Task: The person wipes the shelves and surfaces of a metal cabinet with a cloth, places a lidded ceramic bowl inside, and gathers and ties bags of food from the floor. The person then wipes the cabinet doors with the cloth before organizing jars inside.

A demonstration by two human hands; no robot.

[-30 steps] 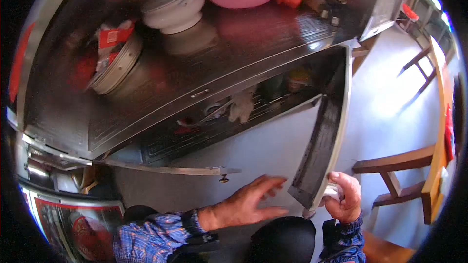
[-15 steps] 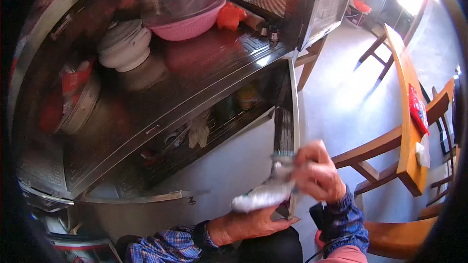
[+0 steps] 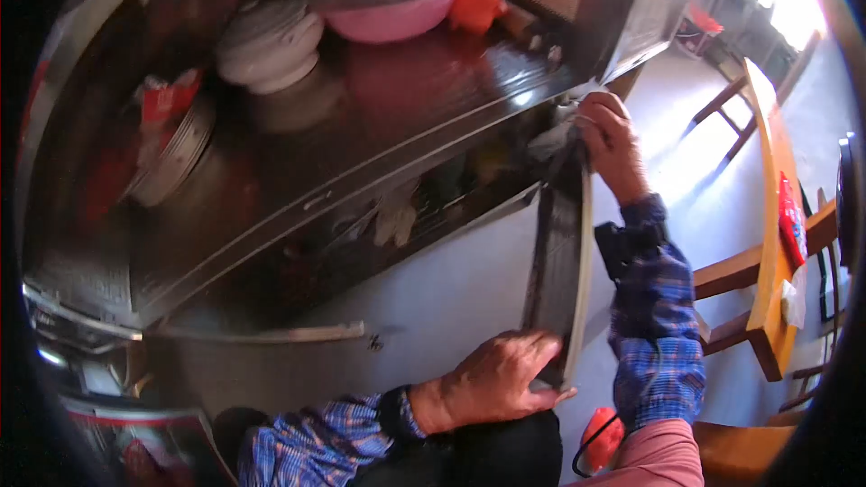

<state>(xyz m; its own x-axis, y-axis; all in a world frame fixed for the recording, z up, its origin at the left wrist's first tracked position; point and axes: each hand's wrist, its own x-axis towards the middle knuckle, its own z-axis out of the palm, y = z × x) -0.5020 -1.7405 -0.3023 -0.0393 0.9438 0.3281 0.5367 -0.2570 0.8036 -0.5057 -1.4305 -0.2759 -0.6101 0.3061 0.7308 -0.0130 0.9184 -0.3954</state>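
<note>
A dark open cabinet door [image 3: 557,261] with a pale edge runs from the cabinet down toward me. My right hand [image 3: 615,140] grips a whitish cloth [image 3: 555,137] and presses it against the door's far end, close to the cabinet body. At the near end, my left hand [image 3: 496,379] holds the door, with the thumb by its bottom edge and the fingers bent over its face. The cloth is partly covered by my right hand. Inside the lower cabinet, pale gloves [image 3: 395,224] hang in the shadow.
On the cabinet top stand a white lidded pot [image 3: 269,45], a pink basin [image 3: 397,18], an orange bag [image 3: 475,9] and stacked plates [image 3: 171,158]. To the right is a wooden bench [image 3: 767,243] bearing a red packet [image 3: 792,221]. Another door edge [image 3: 271,335] juts out at left.
My right hand has moved the cloth from the door's near end up to its far end. My left hand has let go of the cloth and now holds the door's near end.
</note>
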